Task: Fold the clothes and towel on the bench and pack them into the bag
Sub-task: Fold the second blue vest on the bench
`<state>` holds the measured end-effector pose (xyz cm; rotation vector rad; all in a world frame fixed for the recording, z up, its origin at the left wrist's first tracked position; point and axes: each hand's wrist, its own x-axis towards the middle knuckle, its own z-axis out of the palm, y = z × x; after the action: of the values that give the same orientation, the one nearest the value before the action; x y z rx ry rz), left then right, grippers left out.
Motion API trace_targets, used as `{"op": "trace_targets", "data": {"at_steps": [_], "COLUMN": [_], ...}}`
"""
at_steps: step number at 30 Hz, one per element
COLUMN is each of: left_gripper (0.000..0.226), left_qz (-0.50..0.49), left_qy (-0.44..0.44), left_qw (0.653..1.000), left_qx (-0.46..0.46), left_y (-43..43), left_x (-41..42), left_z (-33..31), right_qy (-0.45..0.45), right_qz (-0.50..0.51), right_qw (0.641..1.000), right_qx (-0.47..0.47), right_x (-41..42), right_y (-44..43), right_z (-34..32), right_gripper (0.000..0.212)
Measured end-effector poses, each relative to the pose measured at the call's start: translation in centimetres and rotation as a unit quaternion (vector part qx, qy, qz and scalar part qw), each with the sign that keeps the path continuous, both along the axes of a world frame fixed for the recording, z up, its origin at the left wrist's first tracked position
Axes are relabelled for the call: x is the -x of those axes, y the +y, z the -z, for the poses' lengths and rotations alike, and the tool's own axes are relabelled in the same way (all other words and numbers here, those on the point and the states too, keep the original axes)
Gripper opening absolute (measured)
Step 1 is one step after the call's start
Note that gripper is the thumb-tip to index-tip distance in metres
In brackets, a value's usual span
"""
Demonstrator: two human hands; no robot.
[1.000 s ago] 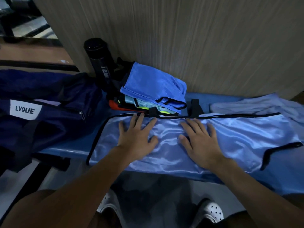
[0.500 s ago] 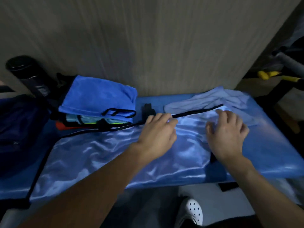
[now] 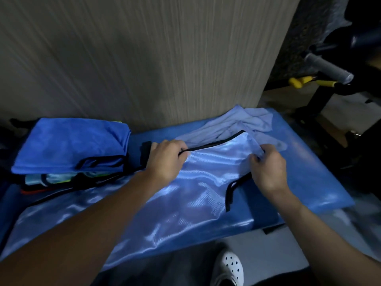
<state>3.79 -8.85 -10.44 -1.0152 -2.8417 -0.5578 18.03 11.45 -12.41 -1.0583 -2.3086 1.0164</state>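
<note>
Pressing flat gives way to pinching — left hand (image 3: 165, 159) on the trim (image 3: 214, 143), right hand (image 3: 268, 168) on a corner of the garment (image 3: 185, 207) across the bench (image 3: 309, 182) — so a fold seems next.

No lettering, brand, number or sign can be read: none shows on the shiny blue garment (image 3: 185, 203) at centre, nor on the folded blue towel (image 3: 72, 145) at the left of the frame.
</note>
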Motion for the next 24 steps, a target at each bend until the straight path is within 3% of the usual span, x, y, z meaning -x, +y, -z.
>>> {"op": "trace_targets", "data": {"at_steps": [2, 7, 8, 10, 13, 15, 17, 20, 24], "left_gripper": [0.012, 0.026, 0.023, 0.011, 0.027, 0.035, 0.04, 0.051, 0.061], "left_qz": [0.019, 0.11, 0.113, 0.094, 0.143, 0.247, 0.3, 0.272, 0.244], "left_qy": [-0.011, -0.192, -0.182, -0.074, 0.076, 0.093, 0.088, 0.083, 0.078], "left_qw": [0.999, 0.969, 0.972, 0.992, 0.987, 0.964, 0.95, 0.956, 0.959], "left_qx": [-0.033, -0.108, -0.097, -0.048, -0.02, -0.031, -0.003, 0.072, 0.124], "left_y": [-0.2, 0.1, 0.3, 0.8, 1.3, 1.7, 2.3, 2.8, 2.0], "left_x": [0.0, 0.1, 0.0, -0.5, -2.6, -4.6, -6.0, -6.7, -6.5], "left_z": [-0.1, -0.5, -0.4, 0.0, 0.7, 1.0, 1.9, 3.4, 4.9], "right_qy": [0.049, 0.089, 0.091, 0.096, 0.038, -0.036, -0.047, -0.047, -0.188], "right_qz": [-0.01, 0.013, 0.016, 0.004, -0.013, 0.028, 0.023, -0.106, -0.213], "right_qw": [0.999, 0.996, 0.995, 0.995, 0.999, 0.995, 0.981, 0.956, 0.902], "right_qx": [0.011, 0.026, 0.021, 0.012, -0.014, -0.091, -0.187, -0.27, -0.324], "right_x": [-0.6, -2.3, -2.7, -3.2, -3.6, -4.3, -5.1, -5.7, -6.2], "right_y": [0.1, 1.3, 1.6, 1.8, 1.4, 0.5, -1.0, -3.2, -3.7], "right_z": [-0.4, -0.7, -0.7, -0.6, -0.4, -0.5, -0.9, -0.2, 3.1], "right_gripper": [0.01, 0.026, 0.027, 0.032, 0.044, 0.053, 0.055, 0.056, 0.067]}}
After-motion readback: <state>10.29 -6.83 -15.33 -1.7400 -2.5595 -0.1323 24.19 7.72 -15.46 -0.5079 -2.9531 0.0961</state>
